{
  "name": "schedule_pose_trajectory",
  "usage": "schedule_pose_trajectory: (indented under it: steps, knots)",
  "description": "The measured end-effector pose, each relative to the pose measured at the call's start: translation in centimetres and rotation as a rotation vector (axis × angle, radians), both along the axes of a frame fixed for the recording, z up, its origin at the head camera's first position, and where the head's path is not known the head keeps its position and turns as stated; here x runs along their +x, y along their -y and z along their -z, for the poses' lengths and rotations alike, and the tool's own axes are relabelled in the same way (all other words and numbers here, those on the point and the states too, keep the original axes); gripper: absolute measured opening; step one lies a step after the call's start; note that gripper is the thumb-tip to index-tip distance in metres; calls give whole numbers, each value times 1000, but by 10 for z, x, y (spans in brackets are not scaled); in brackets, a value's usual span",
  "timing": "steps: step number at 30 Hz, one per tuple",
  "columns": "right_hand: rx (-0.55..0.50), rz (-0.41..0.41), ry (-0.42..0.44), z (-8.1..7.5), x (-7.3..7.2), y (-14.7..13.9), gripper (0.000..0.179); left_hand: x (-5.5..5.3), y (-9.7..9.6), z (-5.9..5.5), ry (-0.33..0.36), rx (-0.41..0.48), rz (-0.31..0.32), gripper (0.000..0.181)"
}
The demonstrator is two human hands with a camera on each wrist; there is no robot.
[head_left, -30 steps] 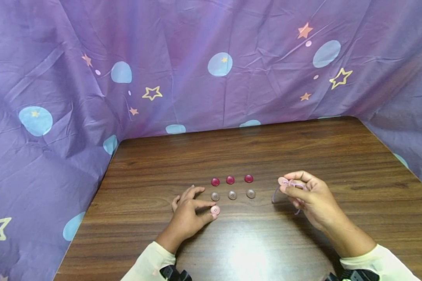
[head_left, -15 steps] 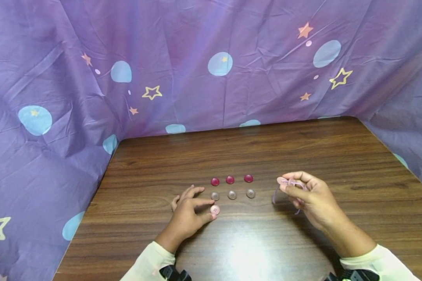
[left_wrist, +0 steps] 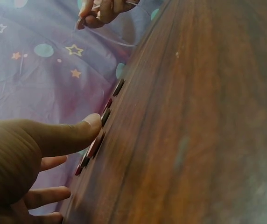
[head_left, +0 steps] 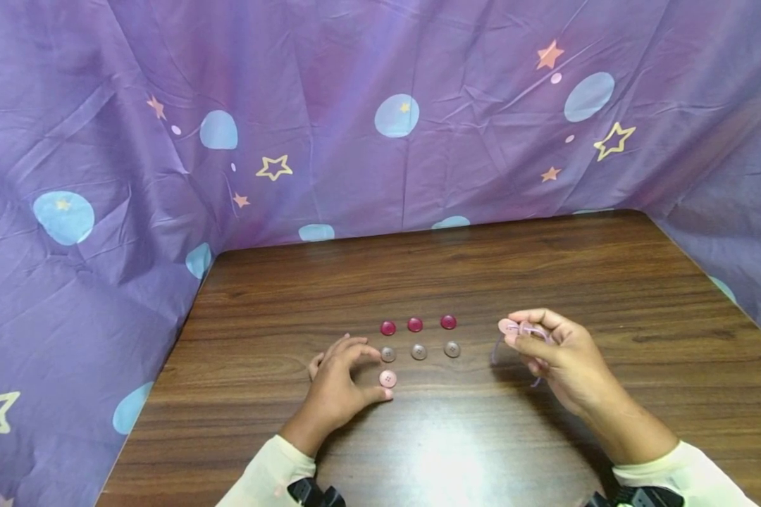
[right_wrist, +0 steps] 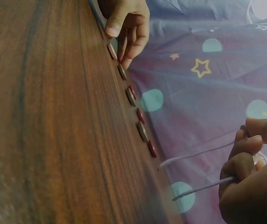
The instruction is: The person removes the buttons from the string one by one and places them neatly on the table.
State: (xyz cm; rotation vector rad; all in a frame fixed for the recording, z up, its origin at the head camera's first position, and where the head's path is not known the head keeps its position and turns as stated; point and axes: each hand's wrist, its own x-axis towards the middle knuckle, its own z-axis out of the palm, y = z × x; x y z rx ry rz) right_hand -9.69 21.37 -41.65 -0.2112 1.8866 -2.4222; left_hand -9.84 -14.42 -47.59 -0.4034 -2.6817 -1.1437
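Observation:
A pale pink four-hole button (head_left: 388,379) lies flat on the table. My left hand (head_left: 339,386) is spread around it, thumb at its near edge and index finger at its upper left, with a small gap between thumb and button. Raised at the right, my right hand (head_left: 561,359) pinches another pink button (head_left: 506,326) between thumb and index finger. A thin lilac string (right_wrist: 194,157) is held in that same hand, and its two ends hang loose in the right wrist view.
Behind the pink button, three grey-brown buttons (head_left: 418,352) form a row. Farther back sits a row of three dark red buttons (head_left: 415,324). The wood-grain table (head_left: 545,260) meets a purple patterned cloth (head_left: 330,91) at its back and sides.
The left thumb and index finger have parted from the pink button on the table, which stays in place. My right hand has shifted its button very slightly left.

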Motion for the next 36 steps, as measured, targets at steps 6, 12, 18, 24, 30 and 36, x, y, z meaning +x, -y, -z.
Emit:
schedule_pose_trajectory:
  steps: [6, 12, 18, 24, 30, 36]
  knots:
    - [1, -15, -28, 1, -1, 1, 33, -4, 2, 7, -6, -20, -12, 75]
    - [-5, -2, 9, 3, 1, 1, 35, 3, 0, -6, 4, 7, 9, 74]
    - [13, -23, 22, 6, 1, 2, 33, 9, -5, -19, 20, 52, 16, 65]
    - [21, -29, -25, 7, 1, 4, 38, 13, -16, -40, 107, 116, 42, 69]
    - [31, -23, -39, 7, 2, 5, 41, 12, -20, -46, 105, 95, 76, 72]
    - [4, -26, -64, 6, 2, 6, 38, 10, -22, -53, 84, 88, 93, 69]
